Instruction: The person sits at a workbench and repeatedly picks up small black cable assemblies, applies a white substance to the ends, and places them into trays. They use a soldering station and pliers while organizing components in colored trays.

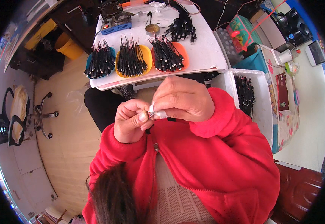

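Observation:
In front of my chest, my left hand (132, 118) and my right hand (185, 98) meet, fingertips pinched together. Between the left thumb and index finger is the end of a cable with thin wires (152, 114), mostly covered by the fingers. The right thumb and index finger, wrapped in white tape at their tips, close on the same wires. Just beyond my hands on the white table (207, 48) stand a teal bowl (113, 56), a yellow bowl (148, 56) and an orange bowl (185, 56), each filled with short black cables whose thin wires point up.
Behind the bowls are a blue heating device (116, 27) with a lit red switch, a small round tin (152, 29) and a bundle of black cables (181, 28). At the right, a white foam box (261, 112) holds more cables. An office chair (43, 112) stands left.

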Demonstrator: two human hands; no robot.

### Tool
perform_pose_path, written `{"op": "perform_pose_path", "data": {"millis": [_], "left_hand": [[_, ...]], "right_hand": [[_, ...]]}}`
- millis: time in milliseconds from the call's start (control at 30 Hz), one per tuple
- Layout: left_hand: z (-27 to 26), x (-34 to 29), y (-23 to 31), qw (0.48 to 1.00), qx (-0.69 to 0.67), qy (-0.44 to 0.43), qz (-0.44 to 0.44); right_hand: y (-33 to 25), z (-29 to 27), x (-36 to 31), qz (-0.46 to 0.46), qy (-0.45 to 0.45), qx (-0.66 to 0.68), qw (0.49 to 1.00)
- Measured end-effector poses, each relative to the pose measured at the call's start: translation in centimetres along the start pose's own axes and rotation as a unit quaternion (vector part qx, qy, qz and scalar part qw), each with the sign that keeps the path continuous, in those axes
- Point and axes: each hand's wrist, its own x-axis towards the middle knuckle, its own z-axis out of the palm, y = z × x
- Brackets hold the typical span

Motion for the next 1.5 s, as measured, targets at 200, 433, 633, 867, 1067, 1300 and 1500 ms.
{"op": "perform_pose_path", "data": {"millis": [200,433,633,867,1067,1300,1500], "left_hand": [[0.7,0.1,1.6,0.971,0.232,-0.004,0.059],[1.0,1.1,3.1,0.727,0.634,-0.088,0.248],[0.0,0.2,2.0,0.905,0.405,0.002,0.13],[0.3,0.0,0.7,0.967,0.239,0.032,0.084],[0.2,0.1,0.6,0.8,0.569,0.029,0.188],[-0.2,0.9,0.3,0.995,-0.062,0.035,-0.065],[0.1,1.5,0.0,0.973,-0.17,-0.049,-0.151]], "right_hand": [[-0.3,0.1,-0.6,0.073,-0.022,0.044,0.996],[0.0,0.1,-1.2,0.429,-0.053,0.432,0.791],[-1.0,-0.2,-0.8,0.111,0.01,-0.05,0.993],[-0.2,0.6,-1.4,-0.018,-0.007,-0.175,0.984],[-0.2,0.5,-2.0,0.505,0.001,0.55,0.666],[0.1,-0.2,-0.9,0.069,0.05,-0.054,0.995],[0.8,0.3,-1.0,-0.061,0.065,-0.11,0.99]]}}
